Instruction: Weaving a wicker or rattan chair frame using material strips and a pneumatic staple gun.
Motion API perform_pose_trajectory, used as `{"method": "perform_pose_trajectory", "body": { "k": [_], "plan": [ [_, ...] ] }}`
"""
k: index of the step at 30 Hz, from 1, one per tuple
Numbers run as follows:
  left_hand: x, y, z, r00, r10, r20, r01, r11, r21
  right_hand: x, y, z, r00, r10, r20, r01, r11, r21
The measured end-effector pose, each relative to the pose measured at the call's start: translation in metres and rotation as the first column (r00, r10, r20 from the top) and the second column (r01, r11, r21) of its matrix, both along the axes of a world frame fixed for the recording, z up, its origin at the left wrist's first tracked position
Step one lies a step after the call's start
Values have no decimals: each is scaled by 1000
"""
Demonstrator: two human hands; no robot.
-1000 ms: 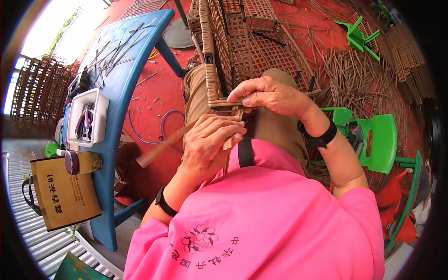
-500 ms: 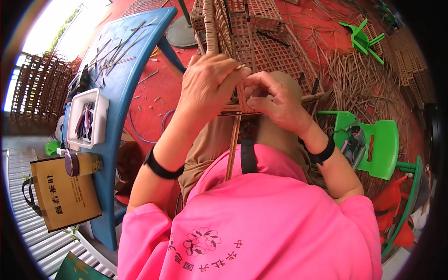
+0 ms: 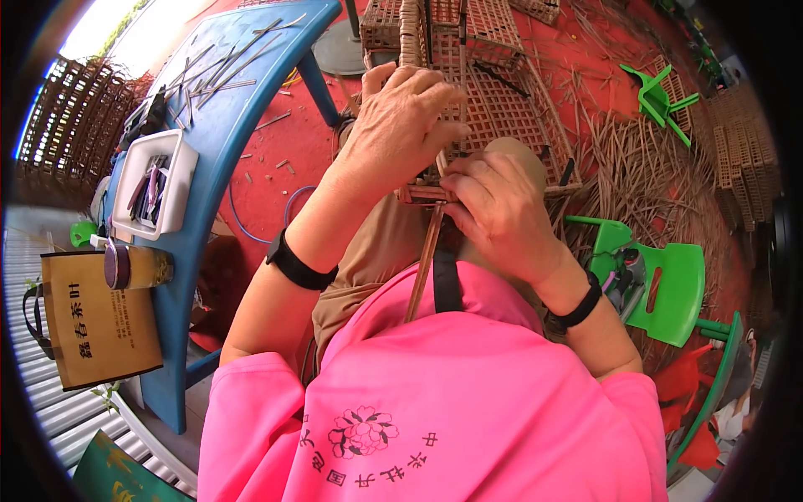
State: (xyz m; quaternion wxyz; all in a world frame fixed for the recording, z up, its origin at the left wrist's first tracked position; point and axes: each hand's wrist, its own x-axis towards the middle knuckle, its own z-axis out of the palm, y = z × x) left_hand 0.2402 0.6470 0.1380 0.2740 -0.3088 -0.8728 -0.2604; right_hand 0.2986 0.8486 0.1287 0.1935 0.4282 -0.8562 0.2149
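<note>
A woven wicker piece stands over my lap, with a wrapped cane rim (image 3: 411, 38) rising away from me and a small corner frame (image 3: 422, 194) at its near end. My right hand (image 3: 506, 205) is closed on that corner, thumb and fingers pinching its strips. Just above and to the left, my left hand (image 3: 401, 117) is held over the wicker with bent fingers, thumb and index apart and slightly blurred. I see nothing between them. A long thin cane strip (image 3: 425, 266) runs from the corner down toward my shirt.
At left, a blue table (image 3: 251, 63) bears loose strips (image 3: 224, 74), a white tray (image 3: 180, 205) of tools and a lidded jar (image 3: 150, 268). A paper bag (image 3: 100, 335) sits beside it. Scattered cane (image 3: 644, 167) and a green chair (image 3: 673, 289) holding tools lie to the right.
My left hand has moved up and right, its thumb and index parting. My right hand has shifted slightly down and now pinches the corner. The view has turned a little.
</note>
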Motion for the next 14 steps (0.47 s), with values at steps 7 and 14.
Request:
{"method": "perform_pose_trajectory", "body": {
  "k": [7,14],
  "plan": [
    [65,-12,5,967,37,-252,14,981,196,-22,2,9,865,128,486,-95,991,-92],
    [134,3,-40,987,-46,151,35,997,75,-52,6,14,174,211,962,-143,972,-187]
  ]
}}
